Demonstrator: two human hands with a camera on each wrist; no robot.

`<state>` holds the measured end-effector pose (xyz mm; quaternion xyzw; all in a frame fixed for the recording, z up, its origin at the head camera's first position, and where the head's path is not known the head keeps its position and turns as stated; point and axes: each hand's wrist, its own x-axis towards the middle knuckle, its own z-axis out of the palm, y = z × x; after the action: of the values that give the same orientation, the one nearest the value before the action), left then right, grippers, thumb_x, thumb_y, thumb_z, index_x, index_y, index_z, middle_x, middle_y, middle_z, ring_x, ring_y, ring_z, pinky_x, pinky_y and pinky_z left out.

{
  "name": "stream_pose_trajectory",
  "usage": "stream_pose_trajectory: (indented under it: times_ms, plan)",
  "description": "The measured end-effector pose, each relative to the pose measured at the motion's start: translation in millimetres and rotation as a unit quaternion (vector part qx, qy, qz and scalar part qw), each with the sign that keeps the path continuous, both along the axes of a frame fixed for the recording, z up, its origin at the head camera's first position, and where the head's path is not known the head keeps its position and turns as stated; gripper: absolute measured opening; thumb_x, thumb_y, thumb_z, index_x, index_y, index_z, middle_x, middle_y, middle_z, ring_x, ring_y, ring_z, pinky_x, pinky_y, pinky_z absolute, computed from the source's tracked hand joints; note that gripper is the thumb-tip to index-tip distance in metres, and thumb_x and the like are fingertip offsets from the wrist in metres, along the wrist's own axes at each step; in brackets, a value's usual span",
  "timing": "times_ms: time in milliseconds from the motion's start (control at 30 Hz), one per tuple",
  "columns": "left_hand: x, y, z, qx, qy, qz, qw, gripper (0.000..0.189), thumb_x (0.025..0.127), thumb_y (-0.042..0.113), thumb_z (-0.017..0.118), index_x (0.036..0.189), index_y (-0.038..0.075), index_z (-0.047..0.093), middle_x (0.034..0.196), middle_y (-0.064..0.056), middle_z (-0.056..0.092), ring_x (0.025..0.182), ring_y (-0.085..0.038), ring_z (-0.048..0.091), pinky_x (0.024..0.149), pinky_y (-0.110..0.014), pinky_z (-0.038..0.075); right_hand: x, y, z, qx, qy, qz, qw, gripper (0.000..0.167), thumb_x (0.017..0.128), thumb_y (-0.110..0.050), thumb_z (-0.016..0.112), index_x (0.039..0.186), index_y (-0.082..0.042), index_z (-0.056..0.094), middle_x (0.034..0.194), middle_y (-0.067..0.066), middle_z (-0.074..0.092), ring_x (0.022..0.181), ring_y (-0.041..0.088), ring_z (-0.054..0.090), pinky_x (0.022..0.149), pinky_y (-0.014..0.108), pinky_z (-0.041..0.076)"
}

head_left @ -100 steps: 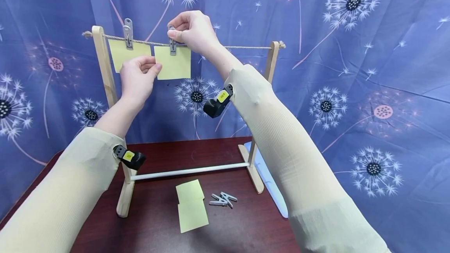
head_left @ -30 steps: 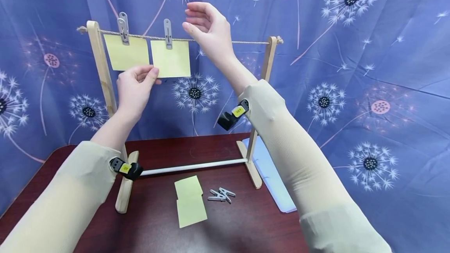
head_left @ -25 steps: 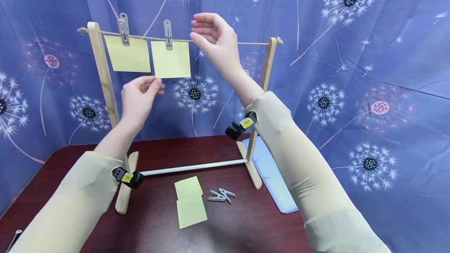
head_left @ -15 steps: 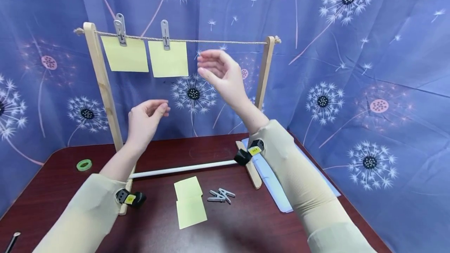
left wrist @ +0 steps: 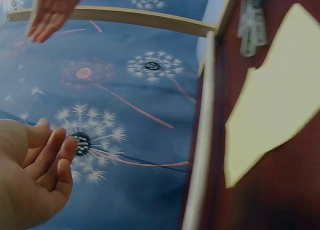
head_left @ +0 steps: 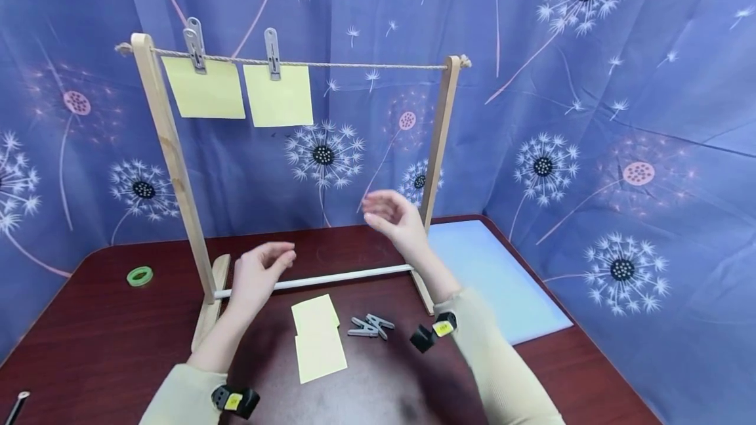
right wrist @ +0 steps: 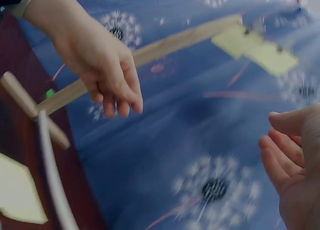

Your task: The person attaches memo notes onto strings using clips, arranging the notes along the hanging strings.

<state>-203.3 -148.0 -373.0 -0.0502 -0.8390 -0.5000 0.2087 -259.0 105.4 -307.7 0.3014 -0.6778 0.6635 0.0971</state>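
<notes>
Left grip [head_left: 255, 278] off the rightmost hung note [head_left: 279, 100], right grip [head_left: 400, 220] off its clip [head_left: 272, 52], both now far lower

Matt paper notes [head_left: 321, 357], glossy tabletop [head_left: 378, 382]

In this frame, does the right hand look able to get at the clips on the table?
Probably yes: the right hand appears empty, its fingers loosely curved, and nothing covers the clips lying on the table. The left hand is off to the side, leaving the way apparently free.
</notes>
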Motion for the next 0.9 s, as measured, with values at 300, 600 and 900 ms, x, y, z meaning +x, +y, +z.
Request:
stream_pose_trajectory:
  times_ms: [300, 600, 900]
  plan:
    - [12.6, 4.6, -42.2, -0.039, -0.048, -0.014, 0.9980, 0.019, 0.090, 0.013, 0.070, 0.107, 0.005, 0.073, 0.095, -0.011, 0.075, 0.088, -0.024, 0.070, 0.071, -0.024, 0.049, 4.1, 30.7, -83.7, 0.030, -0.080, -0.010, 0.9963, 0.036, 0.087, 0.007, 0.064, 0.119, 0.016, 0.053, 0.110, 0.024, 0.067, 0.095, 0.010, 0.067, 0.084, 0.022, 0.053]
    - [19.9, 2.9, -68.2, -0.057, -0.106, -0.049, 0.9915, 0.020, 0.085, 0.011, 0.074, 0.104, 0.004, 0.073, 0.089, -0.005, 0.076, 0.083, -0.017, 0.070, 0.073, -0.025, 0.051, 7.8, 41.9, -119.1, 0.084, -0.149, 0.033, 0.9847, 0.040, 0.085, 0.005, 0.066, 0.120, 0.018, 0.051, 0.103, 0.005, 0.068, 0.097, 0.015, 0.066, 0.082, 0.022, 0.054]
    - [24.2, 1.9, -75.9, -0.056, -0.152, -0.109, 0.9808, 0.031, 0.077, 0.011, 0.082, 0.105, 0.002, 0.071, 0.092, -0.004, 0.074, 0.082, -0.014, 0.067, 0.073, -0.027, 0.052, 9.0, 60.3, -139.3, 0.165, -0.171, 0.087, 0.9673, 0.040, 0.083, 0.003, 0.070, 0.114, 0.021, 0.052, 0.106, 0.040, 0.058, 0.088, 0.011, 0.063, 0.078, 0.020, 0.052]
